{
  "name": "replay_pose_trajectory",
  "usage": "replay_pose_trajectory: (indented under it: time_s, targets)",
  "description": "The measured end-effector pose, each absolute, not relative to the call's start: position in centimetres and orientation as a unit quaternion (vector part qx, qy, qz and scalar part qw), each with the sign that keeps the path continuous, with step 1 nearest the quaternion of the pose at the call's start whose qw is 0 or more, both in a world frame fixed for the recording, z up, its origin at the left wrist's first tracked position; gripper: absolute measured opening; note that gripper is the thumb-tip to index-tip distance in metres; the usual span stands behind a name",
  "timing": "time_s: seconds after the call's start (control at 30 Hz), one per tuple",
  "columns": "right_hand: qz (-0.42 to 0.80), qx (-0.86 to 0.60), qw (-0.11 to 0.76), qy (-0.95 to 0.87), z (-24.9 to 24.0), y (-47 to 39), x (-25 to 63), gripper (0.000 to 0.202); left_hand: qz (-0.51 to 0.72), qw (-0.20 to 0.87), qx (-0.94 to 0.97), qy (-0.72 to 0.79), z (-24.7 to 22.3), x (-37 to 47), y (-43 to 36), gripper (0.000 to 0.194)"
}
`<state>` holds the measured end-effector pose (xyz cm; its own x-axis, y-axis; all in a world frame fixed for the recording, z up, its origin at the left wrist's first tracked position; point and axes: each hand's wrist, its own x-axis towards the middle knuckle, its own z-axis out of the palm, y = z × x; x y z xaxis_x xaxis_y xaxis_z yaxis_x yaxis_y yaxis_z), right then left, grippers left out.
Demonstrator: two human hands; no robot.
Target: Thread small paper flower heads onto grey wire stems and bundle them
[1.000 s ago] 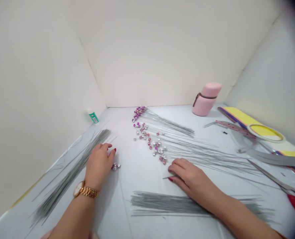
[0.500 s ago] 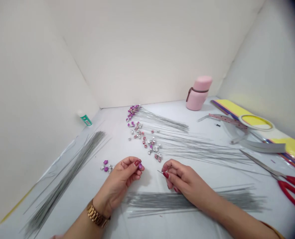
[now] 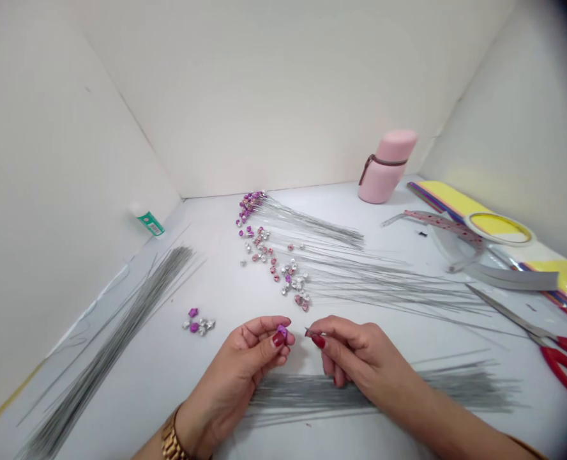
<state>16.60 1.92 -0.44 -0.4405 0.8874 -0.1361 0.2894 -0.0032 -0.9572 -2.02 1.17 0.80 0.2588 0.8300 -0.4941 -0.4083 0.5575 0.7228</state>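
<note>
Between thumb and fingers, my left hand (image 3: pixel 252 351) pinches a small purple paper star (image 3: pixel 282 331). My right hand (image 3: pixel 355 348) is closed on a thin wire, whose short tip (image 3: pixel 307 329) points toward the star with a gap between them. Beneath both hands lies a bundle of grey wires (image 3: pixel 312 391). To the left of my left hand sits a small group of purple and silver stars (image 3: pixel 198 324). Beyond the hands are wires tipped with pink and silver stars (image 3: pixel 293 281), and farther back a bunch with purple stars (image 3: pixel 252 206).
Another wire bundle (image 3: pixel 120 338) lies along the left side. Red-handled scissors (image 3: pixel 542 335) are at the right, near a tape roll (image 3: pixel 501 228), yellow sheets (image 3: pixel 456 199) and grey strips (image 3: pixel 508 277). A pink flask (image 3: pixel 386 167) stands at the back; a green-labelled tube (image 3: pixel 150 223) is at left.
My left hand has moved right with the purple star, nearer to the wire tip in my right hand. The whole view has shifted slightly.
</note>
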Motion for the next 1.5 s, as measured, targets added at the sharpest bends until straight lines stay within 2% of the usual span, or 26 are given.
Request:
replay_pose_trajectory:
  time_s: [0.07, 0.2, 0.63, 0.87, 1.13, 1.27, 1.5]
  targets:
    - [0.492, -0.437, 0.276, -0.701, -0.1, 1.7, 16.7, 0.021, 0.398, 0.76, 0.248, 0.449, 0.9, -1.8, 1.1, 0.024]
    - [0.411, -0.412, 0.288, -0.761, 0.7, 1.4, 16.6, 0.022, 0.392, 0.752, 0.279, 0.451, 0.9, -1.6, 1.1, 0.012]
    - [0.347, -0.396, 0.276, -0.804, 0.6, 1.2, 16.8, 0.027, 0.37, 0.724, 0.324, 0.484, 0.5, -1.7, 0.7, 0.016]
    - [0.361, -0.401, 0.233, -0.809, 0.9, 1.2, 16.8, 0.027, 0.357, 0.737, 0.324, 0.473, 0.9, -1.6, 0.8, 0.018]
    - [0.373, -0.415, 0.228, -0.798, 0.9, 1.2, 16.7, 0.026, 0.356, 0.786, 0.241, 0.444, 0.8, -1.8, 0.9, 0.008]
    - [0.383, -0.447, 0.244, -0.77, 0.8, 1.1, 16.6, 0.018, 0.36, 0.794, 0.227, 0.435, 0.8, -1.8, 0.9, 0.007]
    - [0.512, -0.439, 0.268, -0.688, 0.7, 0.7, 16.0, 0.009, 0.35, 0.8, 0.238, 0.426, 0.9, -1.5, 0.7, 0.005]
